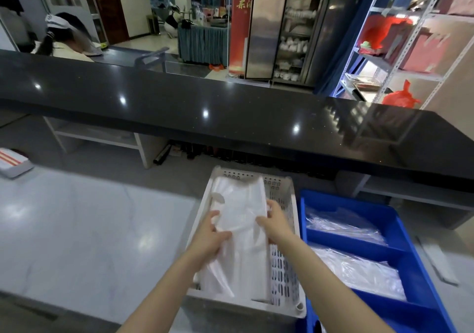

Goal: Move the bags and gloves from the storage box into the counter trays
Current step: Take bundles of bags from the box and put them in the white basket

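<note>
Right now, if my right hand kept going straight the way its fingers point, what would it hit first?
The right hand points left, so it would likely press further into the bags it already touches, then meet the left hand. Depth is unclear.

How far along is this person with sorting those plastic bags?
Partly done. The blue tray already holds clear plastic in two compartments. Right now the left hand and right hand both hold a stack of white bags in the perforated white basket. The storage box is out of view, so what remains is unclear.
</note>
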Action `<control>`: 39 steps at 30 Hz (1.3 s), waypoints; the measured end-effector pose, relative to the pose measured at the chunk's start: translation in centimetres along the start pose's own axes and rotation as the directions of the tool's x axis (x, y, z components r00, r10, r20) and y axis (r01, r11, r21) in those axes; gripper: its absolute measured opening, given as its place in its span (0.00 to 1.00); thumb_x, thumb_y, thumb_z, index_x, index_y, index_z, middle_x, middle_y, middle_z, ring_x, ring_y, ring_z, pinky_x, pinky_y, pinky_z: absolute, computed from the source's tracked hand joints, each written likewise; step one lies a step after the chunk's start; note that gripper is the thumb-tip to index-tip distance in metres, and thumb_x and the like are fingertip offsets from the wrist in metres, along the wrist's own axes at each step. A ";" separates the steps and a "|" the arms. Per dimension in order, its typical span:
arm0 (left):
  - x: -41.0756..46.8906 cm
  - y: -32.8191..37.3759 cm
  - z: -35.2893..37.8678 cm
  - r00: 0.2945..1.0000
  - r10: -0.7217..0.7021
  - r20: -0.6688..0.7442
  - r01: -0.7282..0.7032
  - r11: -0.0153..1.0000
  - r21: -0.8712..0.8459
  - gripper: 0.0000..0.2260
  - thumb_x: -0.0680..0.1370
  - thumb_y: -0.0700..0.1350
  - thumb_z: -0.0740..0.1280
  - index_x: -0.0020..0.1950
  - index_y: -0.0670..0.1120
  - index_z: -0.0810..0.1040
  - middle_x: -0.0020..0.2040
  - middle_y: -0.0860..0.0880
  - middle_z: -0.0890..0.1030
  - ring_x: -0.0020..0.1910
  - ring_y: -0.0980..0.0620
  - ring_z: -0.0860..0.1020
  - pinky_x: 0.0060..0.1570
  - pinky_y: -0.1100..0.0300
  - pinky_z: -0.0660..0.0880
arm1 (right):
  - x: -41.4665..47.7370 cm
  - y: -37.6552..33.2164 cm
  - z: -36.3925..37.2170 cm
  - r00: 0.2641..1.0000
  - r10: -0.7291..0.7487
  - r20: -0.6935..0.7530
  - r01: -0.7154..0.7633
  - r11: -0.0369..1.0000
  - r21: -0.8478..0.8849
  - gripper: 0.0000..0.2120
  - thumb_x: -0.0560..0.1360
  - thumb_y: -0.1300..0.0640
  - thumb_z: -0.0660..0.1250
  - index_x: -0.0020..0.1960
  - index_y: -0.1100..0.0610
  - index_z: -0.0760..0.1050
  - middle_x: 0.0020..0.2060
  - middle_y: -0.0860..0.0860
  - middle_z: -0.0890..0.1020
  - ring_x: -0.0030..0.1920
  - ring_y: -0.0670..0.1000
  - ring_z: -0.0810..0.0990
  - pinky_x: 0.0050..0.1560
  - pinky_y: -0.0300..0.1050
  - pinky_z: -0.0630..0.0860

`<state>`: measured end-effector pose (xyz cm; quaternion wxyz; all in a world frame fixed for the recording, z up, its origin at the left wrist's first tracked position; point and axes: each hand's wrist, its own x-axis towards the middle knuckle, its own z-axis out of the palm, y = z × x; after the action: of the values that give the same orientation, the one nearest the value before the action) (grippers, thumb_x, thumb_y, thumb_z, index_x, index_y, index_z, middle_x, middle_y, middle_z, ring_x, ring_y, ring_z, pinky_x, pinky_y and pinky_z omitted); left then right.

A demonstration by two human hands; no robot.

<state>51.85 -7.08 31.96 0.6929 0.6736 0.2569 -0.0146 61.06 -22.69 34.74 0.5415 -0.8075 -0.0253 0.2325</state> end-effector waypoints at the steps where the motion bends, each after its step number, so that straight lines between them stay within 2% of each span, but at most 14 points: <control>1: -0.1 -0.7 0.1 1.000 -0.017 0.001 0.017 1.000 0.022 0.27 0.70 0.37 0.68 0.67 0.51 0.66 0.47 0.37 0.80 0.36 0.44 0.77 0.34 0.53 0.71 | 0.1 1.1 0.4 0.999 0.022 -0.030 -0.022 1.000 -0.007 0.25 0.75 0.67 0.60 0.69 0.50 0.64 0.57 0.52 0.79 0.46 0.54 0.83 0.43 0.52 0.83; 5: 0.4 -0.7 0.3 1.000 -0.023 0.018 0.022 0.998 0.059 0.29 0.69 0.40 0.69 0.67 0.56 0.65 0.48 0.41 0.79 0.33 0.48 0.77 0.27 0.59 0.69 | 0.2 2.1 0.7 0.987 -0.012 -0.159 0.022 0.998 0.062 0.28 0.74 0.71 0.58 0.68 0.48 0.68 0.53 0.48 0.80 0.47 0.50 0.82 0.44 0.50 0.83; 8: 0.9 0.2 1.2 0.996 0.014 0.086 -0.018 0.999 0.045 0.27 0.72 0.39 0.68 0.67 0.58 0.65 0.49 0.45 0.82 0.39 0.48 0.83 0.33 0.58 0.78 | -0.1 1.7 -0.1 0.970 -0.074 -0.232 0.099 0.990 0.100 0.27 0.74 0.69 0.59 0.64 0.43 0.69 0.52 0.42 0.80 0.46 0.42 0.80 0.34 0.35 0.78; 11: 1.1 0.8 2.0 0.987 0.040 0.154 -0.047 0.998 0.044 0.27 0.74 0.37 0.65 0.68 0.58 0.64 0.51 0.42 0.82 0.44 0.47 0.83 0.40 0.58 0.80 | 0.0 1.7 -0.7 0.964 -0.096 -0.247 0.128 0.985 0.115 0.27 0.75 0.69 0.60 0.66 0.43 0.67 0.51 0.39 0.78 0.44 0.39 0.80 0.31 0.32 0.76; 13: 1.3 0.8 1.9 0.988 0.036 0.149 -0.049 0.996 0.079 0.28 0.74 0.37 0.63 0.69 0.58 0.63 0.53 0.41 0.80 0.45 0.46 0.81 0.44 0.55 0.80 | 0.3 1.9 -0.5 0.967 -0.086 -0.240 0.115 0.987 0.113 0.28 0.76 0.68 0.61 0.69 0.44 0.64 0.57 0.45 0.78 0.49 0.43 0.80 0.38 0.37 0.79; 16: 1.8 0.8 0.7 0.997 0.064 0.034 -0.071 0.950 0.305 0.27 0.74 0.39 0.60 0.71 0.58 0.61 0.54 0.46 0.78 0.45 0.47 0.79 0.43 0.53 0.78 | 0.9 1.9 0.7 0.989 -0.025 -0.146 0.042 0.993 0.109 0.33 0.76 0.66 0.63 0.74 0.42 0.58 0.64 0.52 0.75 0.57 0.54 0.79 0.53 0.55 0.80; 18: 2.3 0.8 -0.2 0.993 0.104 0.050 -0.115 0.870 0.479 0.27 0.75 0.41 0.59 0.72 0.56 0.59 0.46 0.49 0.76 0.39 0.51 0.77 0.35 0.58 0.72 | 1.2 2.0 1.6 0.993 -0.016 -0.119 0.022 0.999 0.048 0.34 0.76 0.65 0.65 0.74 0.40 0.57 0.64 0.53 0.75 0.57 0.55 0.78 0.55 0.58 0.79; 21: 2.5 0.8 -0.6 0.981 0.118 0.154 -0.191 0.713 0.675 0.28 0.78 0.45 0.59 0.76 0.54 0.53 0.41 0.48 0.76 0.37 0.49 0.75 0.35 0.57 0.69 | 1.1 2.1 2.3 0.971 -0.123 -0.206 0.090 0.983 -0.160 0.31 0.76 0.63 0.67 0.73 0.44 0.61 0.65 0.52 0.74 0.57 0.54 0.78 0.57 0.55 0.78; 24: 2.1 0.3 -0.1 0.976 0.161 0.148 -0.206 0.449 0.870 0.29 0.79 0.50 0.58 0.77 0.54 0.49 0.59 0.41 0.74 0.49 0.43 0.76 0.42 0.55 0.72 | 0.6 3.1 2.1 0.920 -0.321 -0.225 0.165 0.837 -0.521 0.26 0.75 0.57 0.67 0.71 0.49 0.65 0.69 0.50 0.69 0.66 0.52 0.70 0.66 0.51 0.70; 26: 1.4 -0.3 0.3 0.964 0.248 0.090 -0.180 0.369 0.912 0.28 0.79 0.50 0.59 0.77 0.53 0.52 0.68 0.41 0.66 0.59 0.42 0.72 0.46 0.54 0.72 | 0.2 4.0 2.0 0.901 -0.402 -0.160 0.206 0.724 -0.658 0.23 0.77 0.52 0.65 0.71 0.49 0.66 0.72 0.49 0.66 0.71 0.51 0.63 0.70 0.50 0.65; 29: 0.6 -1.9 0.3 0.893 0.435 0.113 -0.238 0.244 0.940 0.22 0.79 0.48 0.59 0.73 0.49 0.61 0.69 0.44 0.66 0.65 0.44 0.66 0.60 0.53 0.69 | -0.2 5.3 2.4 0.925 -0.379 0.003 0.257 0.620 -0.741 0.23 0.79 0.46 0.59 0.73 0.48 0.63 0.75 0.48 0.62 0.75 0.51 0.57 0.74 0.51 0.58; 32: -0.1 -3.6 0.3 0.875 0.456 0.163 -0.236 0.108 0.966 0.19 0.81 0.48 0.54 0.72 0.47 0.63 0.73 0.45 0.65 0.73 0.45 0.60 0.71 0.53 0.58 | 0.0 6.1 2.6 0.931 -0.354 0.092 0.289 0.557 -0.779 0.25 0.80 0.44 0.54 0.75 0.47 0.59 0.77 0.48 0.57 0.77 0.51 0.52 0.76 0.51 0.52; 36: -1.8 -3.9 0.6 0.867 0.489 0.093 -0.275 0.314 0.909 0.21 0.83 0.48 0.54 0.76 0.48 0.59 0.78 0.46 0.56 0.77 0.49 0.50 0.75 0.57 0.48 | -0.5 5.2 2.6 0.887 -0.449 0.111 0.354 0.507 -0.786 0.23 0.80 0.44 0.54 0.74 0.47 0.60 0.77 0.50 0.58 0.77 0.53 0.52 0.75 0.52 0.50; 39: -4.8 -3.3 0.0 0.788 0.611 -0.077 -0.316 0.509 0.801 0.20 0.81 0.47 0.59 0.73 0.48 0.67 0.75 0.49 0.65 0.75 0.52 0.58 0.73 0.60 0.53 | -2.2 3.0 4.1 0.779 -0.589 0.215 0.555 0.486 -0.676 0.20 0.80 0.50 0.58 0.71 0.49 0.67 0.74 0.51 0.64 0.74 0.54 0.59 0.74 0.53 0.57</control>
<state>46.50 -8.96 30.70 0.2686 0.9320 0.1520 0.1901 56.84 -20.97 31.60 0.2346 -0.9002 -0.3667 -0.0075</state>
